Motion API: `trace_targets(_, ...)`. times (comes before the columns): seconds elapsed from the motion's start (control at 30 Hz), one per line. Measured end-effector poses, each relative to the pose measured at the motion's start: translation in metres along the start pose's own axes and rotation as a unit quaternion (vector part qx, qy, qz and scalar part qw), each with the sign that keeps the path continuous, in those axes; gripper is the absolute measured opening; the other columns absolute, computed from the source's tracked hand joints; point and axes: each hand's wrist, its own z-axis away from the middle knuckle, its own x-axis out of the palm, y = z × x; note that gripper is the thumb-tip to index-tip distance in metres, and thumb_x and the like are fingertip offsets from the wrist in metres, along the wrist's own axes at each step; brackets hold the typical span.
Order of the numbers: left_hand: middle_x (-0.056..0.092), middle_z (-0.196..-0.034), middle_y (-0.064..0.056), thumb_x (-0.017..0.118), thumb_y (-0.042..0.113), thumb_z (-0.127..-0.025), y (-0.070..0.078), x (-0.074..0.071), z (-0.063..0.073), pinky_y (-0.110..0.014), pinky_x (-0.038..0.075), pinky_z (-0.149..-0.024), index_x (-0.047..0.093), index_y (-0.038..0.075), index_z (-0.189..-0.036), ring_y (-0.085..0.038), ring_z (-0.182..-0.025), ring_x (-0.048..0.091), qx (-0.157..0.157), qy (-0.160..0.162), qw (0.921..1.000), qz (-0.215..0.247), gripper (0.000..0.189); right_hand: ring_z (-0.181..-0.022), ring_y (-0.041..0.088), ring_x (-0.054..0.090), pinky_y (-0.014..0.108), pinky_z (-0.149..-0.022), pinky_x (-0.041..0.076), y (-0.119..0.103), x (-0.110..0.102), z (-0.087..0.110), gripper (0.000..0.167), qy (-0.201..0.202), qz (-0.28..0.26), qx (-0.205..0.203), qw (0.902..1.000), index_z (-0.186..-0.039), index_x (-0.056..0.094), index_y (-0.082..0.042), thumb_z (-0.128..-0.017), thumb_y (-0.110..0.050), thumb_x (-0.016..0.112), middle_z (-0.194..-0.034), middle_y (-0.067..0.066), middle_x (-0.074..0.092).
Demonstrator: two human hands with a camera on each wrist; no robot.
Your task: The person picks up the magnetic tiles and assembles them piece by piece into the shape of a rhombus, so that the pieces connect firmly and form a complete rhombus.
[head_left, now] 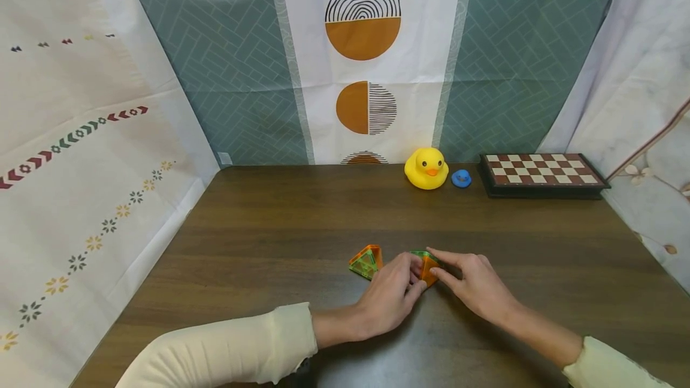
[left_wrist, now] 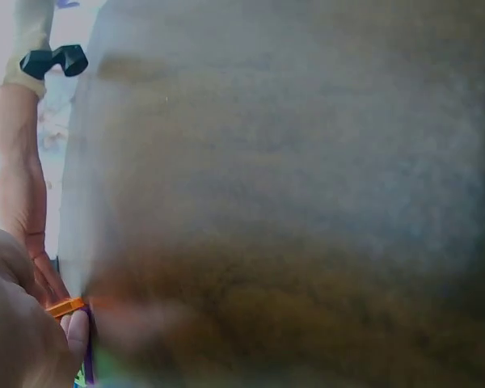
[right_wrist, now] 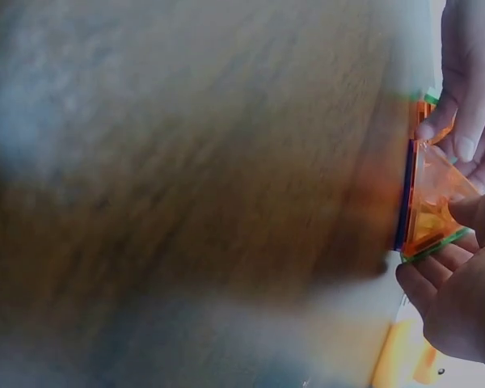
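Both hands meet at a small pyramid of see-through magnetic tiles [head_left: 429, 269] on the table, with orange and green faces. My left hand [head_left: 390, 292] grips its left side with curled fingers, hiding part of it. From the right, my right hand [head_left: 477, 283] pinches it, thumb on an orange face and fingertips on the green side. The right wrist view shows the orange face [right_wrist: 431, 194] and a dark blue or purple bottom edge. A second orange-and-green tile pyramid [head_left: 366, 261] stands just left of the left hand.
A yellow rubber duck [head_left: 426, 169], a small blue duck [head_left: 461, 178] and a checkered board-game box [head_left: 541, 175] stand along the back of the brown wooden table [head_left: 259, 226]. Patterned cloths hang behind and at both sides.
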Motion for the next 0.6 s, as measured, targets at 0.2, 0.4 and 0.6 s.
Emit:
trace_targets(0.2,0.070,-0.101,0.001,0.071,0.012,-0.104,-0.001,0.002,-0.008,-0.010,0.048,-0.071,0.063,0.006,-0.120,0.004,-0.082,0.060,0.011,0.002,0.9996,-0.024,0.019,-0.056,0.002,0.030,0.023,-0.049,0.034,0.001,0.002,0.001,0.044,0.001,0.000,0.007,1.0000,-0.140,0.069,-0.001,-0.097,-0.006,0.078,-0.130,0.022,0.071)
trace_targets(0.4,0.061,-0.091,0.007,0.072,0.015,-0.104,-0.001,0.004,-0.013,-0.011,0.044,-0.063,0.062,0.009,-0.110,0.004,-0.073,0.051,-0.002,-0.017,0.9988,-0.046,0.013,-0.065,0.003,0.048,0.022,-0.057,0.043,0.001,0.003,0.002,0.044,0.005,0.006,0.003,1.0000,-0.140,0.069,-0.001,-0.097,-0.006,0.078,-0.131,0.022,0.071)
trace_targets(0.6,0.062,-0.090,0.007,0.073,0.015,-0.103,-0.002,0.004,-0.013,-0.012,0.044,-0.064,0.062,0.010,-0.109,0.002,-0.073,0.052,0.004,-0.019,0.9981,-0.058,0.014,-0.074,0.006,0.061,0.022,-0.062,0.051,0.000,0.002,0.003,0.045,0.005,0.006,0.001,1.0000,-0.141,0.068,0.000,-0.098,-0.005,0.077,-0.132,0.022,0.070)
